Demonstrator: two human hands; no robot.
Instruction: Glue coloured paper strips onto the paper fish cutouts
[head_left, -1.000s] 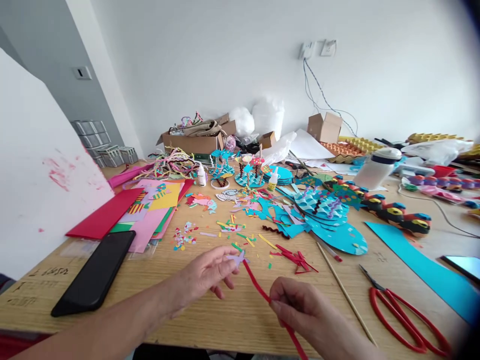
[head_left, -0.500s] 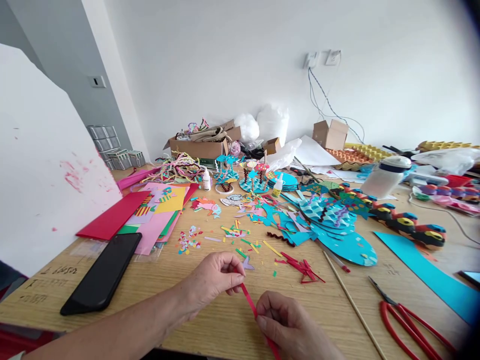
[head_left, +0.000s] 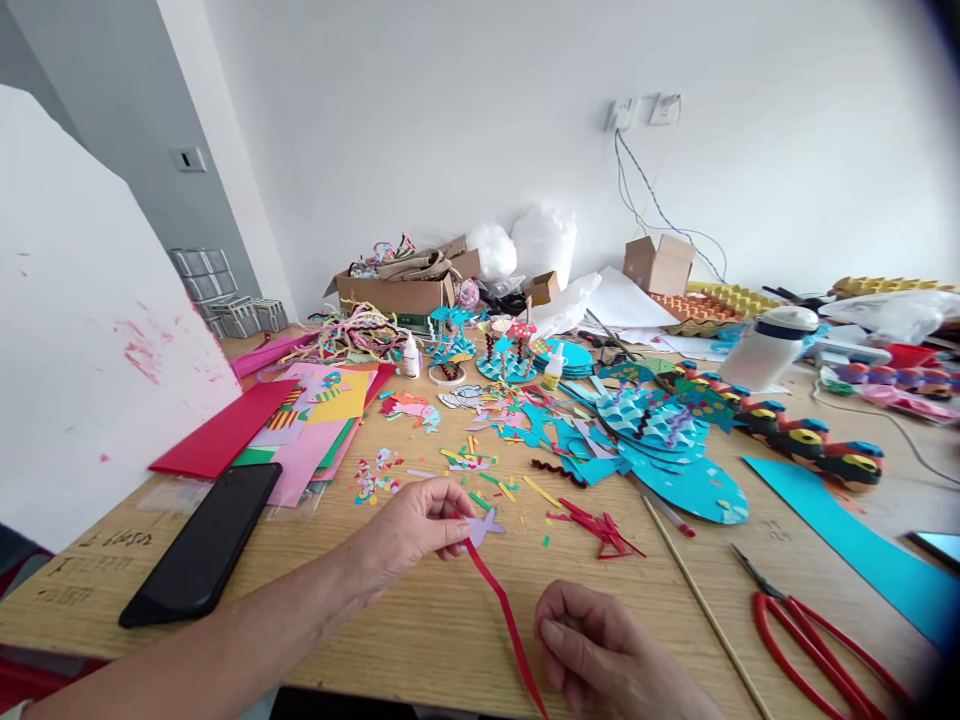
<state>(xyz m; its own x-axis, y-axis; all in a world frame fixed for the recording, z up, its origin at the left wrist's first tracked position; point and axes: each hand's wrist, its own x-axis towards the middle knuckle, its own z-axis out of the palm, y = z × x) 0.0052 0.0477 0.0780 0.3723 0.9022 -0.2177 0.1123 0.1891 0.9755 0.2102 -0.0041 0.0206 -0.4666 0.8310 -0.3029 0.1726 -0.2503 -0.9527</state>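
My left hand [head_left: 431,520] pinches one end of a narrow red paper strip [head_left: 504,602] between thumb and fingers. The strip is creased and hangs down toward the table's front edge. Just right of it is my right hand [head_left: 592,640], fingers curled in and thumb closed against them, apart from the strip and with nothing visible in it. A purple star-shaped paper cutout [head_left: 484,528] lies right behind my left fingertips; I cannot tell whether they touch it. More red strips [head_left: 604,528] lie in a loose pile beyond my right hand.
Red-handled scissors [head_left: 799,620] and a thin wooden stick [head_left: 705,605] lie at right, near a blue paper strip [head_left: 840,540]. A black phone [head_left: 206,545] and coloured paper sheets [head_left: 225,430] lie left. Glue bottles [head_left: 553,368], paper scraps [head_left: 375,475] and blue discs [head_left: 690,485] stand or lie farther back.
My right hand has let go of the red strip and moved slightly right. My left hand, still holding the strip, has shifted left and a little up, showing more of the purple star.
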